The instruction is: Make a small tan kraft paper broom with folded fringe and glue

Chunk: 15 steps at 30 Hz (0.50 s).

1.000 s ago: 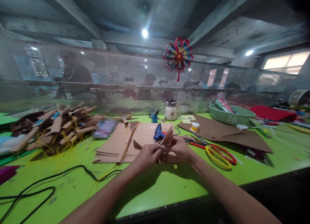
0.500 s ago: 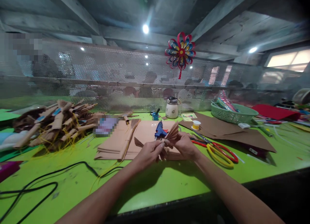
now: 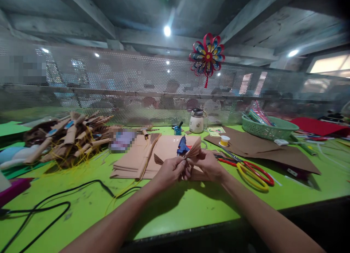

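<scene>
A pleated fan of brown paper point(image 3: 194, 148) is pinched between both my hands above the table. My left hand point(image 3: 175, 168) closes on its narrow lower end, thumb against the folds. My right hand point(image 3: 209, 164) grips the fan's right side with its fingers bent round it. Just behind the fan lies a blue glue gun point(image 3: 182, 145), partly hidden by the paper. Under it are stacked brown paper sheets point(image 3: 161, 145). On the stack's left part rests a rolled paper piece point(image 3: 144, 160) with a fanned top and yellow string.
Scissors point(image 3: 253, 175) with red and yellow handles lie right of my hands. A green basket point(image 3: 269, 128), a spool point(image 3: 224, 140) and a jar point(image 3: 196, 121) stand behind. Many rolled paper pieces point(image 3: 69, 136) are heaped left. A black cable point(image 3: 68, 187) crosses the left table.
My fingers have shifted slightly on the paper fan, which both hands still hold. The view has turned a little to the left, so the scene sits further right.
</scene>
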### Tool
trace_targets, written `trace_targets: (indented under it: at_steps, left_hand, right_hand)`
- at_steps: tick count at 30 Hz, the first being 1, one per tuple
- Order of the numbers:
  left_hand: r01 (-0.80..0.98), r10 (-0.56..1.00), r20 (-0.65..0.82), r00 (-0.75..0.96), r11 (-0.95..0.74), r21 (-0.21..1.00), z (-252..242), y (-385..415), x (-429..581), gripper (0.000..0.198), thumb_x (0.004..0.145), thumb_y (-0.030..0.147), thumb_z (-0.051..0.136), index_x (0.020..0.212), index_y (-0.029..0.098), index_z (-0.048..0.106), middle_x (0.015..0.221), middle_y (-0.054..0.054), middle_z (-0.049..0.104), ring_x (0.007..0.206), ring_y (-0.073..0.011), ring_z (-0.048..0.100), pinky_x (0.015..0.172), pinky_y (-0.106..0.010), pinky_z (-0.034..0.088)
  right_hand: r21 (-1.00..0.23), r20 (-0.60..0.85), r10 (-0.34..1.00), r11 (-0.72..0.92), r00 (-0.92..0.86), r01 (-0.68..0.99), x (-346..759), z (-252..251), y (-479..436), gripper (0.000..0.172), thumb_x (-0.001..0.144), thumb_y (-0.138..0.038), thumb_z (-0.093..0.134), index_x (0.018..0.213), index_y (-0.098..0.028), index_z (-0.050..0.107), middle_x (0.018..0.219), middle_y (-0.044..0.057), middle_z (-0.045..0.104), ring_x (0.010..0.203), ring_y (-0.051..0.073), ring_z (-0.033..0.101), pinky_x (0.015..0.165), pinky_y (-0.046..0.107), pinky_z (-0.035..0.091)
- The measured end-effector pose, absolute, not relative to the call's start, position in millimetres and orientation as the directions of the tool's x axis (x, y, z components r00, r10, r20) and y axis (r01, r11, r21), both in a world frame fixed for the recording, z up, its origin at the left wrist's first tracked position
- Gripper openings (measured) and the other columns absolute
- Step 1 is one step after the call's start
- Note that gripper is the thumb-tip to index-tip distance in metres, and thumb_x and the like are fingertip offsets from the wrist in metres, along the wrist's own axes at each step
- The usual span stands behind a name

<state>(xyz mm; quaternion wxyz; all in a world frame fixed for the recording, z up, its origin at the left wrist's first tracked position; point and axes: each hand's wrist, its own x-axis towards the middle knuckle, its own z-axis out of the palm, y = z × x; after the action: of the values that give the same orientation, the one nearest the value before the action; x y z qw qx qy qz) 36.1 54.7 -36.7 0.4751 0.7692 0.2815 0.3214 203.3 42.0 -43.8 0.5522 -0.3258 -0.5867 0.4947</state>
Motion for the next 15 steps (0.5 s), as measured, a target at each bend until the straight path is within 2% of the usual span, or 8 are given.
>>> trace_targets:
  at_steps: [3,7,12,15]
  left_hand:
    - [0.127,0.741,0.234,0.63,-0.395,0.91,-39.4,56.3,36.5,0.029,0.088,0.034,0.039,0.073,0.014,0.054,0.06,-0.004,0.061,0.049,-0.0093,0.05,0.048,-0.021,0.038]
    - [0.141,0.746,0.216,0.63,-0.384,0.912,-40.5,56.8,36.7,0.031,0.088,0.038,0.04,0.075,0.014,0.056,0.062,-0.006,0.062,0.048,-0.009,0.049,0.048,-0.022,0.037]
    - [0.042,0.701,0.163,0.694,-0.266,0.963,-35.6,54.2,35.9,0.039,0.086,0.049,0.043,0.079,0.012,0.055,0.068,-0.008,0.065,0.058,-0.0131,0.058,0.052,-0.023,0.04]
    - [0.036,0.704,0.14,0.696,-0.229,0.973,-37.3,55.7,36.2,0.038,0.086,0.049,0.043,0.079,0.013,0.053,0.069,-0.008,0.065,0.055,-0.012,0.058,0.049,-0.021,0.038]
  right_hand:
    - [-0.943,0.312,0.935,0.283,-0.166,-0.177,199.8,-43.3,41.5,0.029,0.062,-0.035,0.077,0.082,-0.015,0.068,0.071,0.004,0.066,0.062,0.017,0.059,0.062,0.031,0.048]
    - [-0.94,0.314,0.942,0.291,-0.116,-0.18,197.0,-44.4,42.9,0.027,0.061,-0.035,0.078,0.075,-0.014,0.068,0.063,0.003,0.063,0.057,0.016,0.057,0.059,0.031,0.047]
    - [-0.936,0.316,0.946,0.299,-0.073,-0.184,197.2,-38.8,40.0,0.023,0.06,-0.033,0.078,0.068,-0.014,0.067,0.06,0.001,0.061,0.054,0.013,0.054,0.058,0.03,0.046]
    - [-0.931,0.338,0.94,0.325,-0.052,-0.165,196.0,-37.1,39.8,0.023,0.059,-0.034,0.078,0.066,-0.015,0.067,0.06,0.001,0.06,0.054,0.013,0.053,0.057,0.03,0.046]
